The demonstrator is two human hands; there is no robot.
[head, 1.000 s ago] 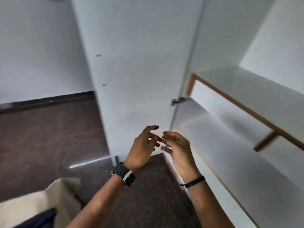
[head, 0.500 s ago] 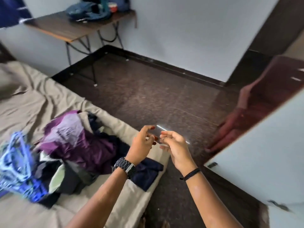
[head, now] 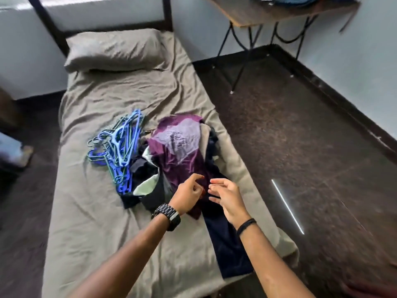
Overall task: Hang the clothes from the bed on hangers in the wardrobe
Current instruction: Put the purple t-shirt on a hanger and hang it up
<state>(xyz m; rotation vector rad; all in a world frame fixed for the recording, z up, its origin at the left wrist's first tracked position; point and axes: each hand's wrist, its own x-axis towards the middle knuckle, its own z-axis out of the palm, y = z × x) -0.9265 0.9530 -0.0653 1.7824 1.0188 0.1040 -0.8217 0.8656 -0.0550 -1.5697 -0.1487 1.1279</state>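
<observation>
A heap of clothes lies on the bed (head: pixel 103 211), with a purple shirt (head: pixel 180 147) on top, dark navy garments (head: pixel 227 244) trailing toward the foot, and a pale green piece (head: pixel 146 186). A tangle of blue and green hangers (head: pixel 119 149) sits just left of the heap. My left hand (head: pixel 189 194) and my right hand (head: pixel 227 196) hover close together above the near end of the heap, fingers loosely curled, holding nothing. The wardrobe is out of view.
A grey pillow (head: pixel 113 50) lies at the head of the bed against a dark frame. A wooden table (head: pixel 279 11) on black metal legs stands at the back right with bundled cloth on it. Dark floor (head: pixel 300 136) runs along the bed's right side.
The view has swung from the white wardrobe interior round to the bed. Both hands stayed together in front of me and now hang over the clothes heap.
</observation>
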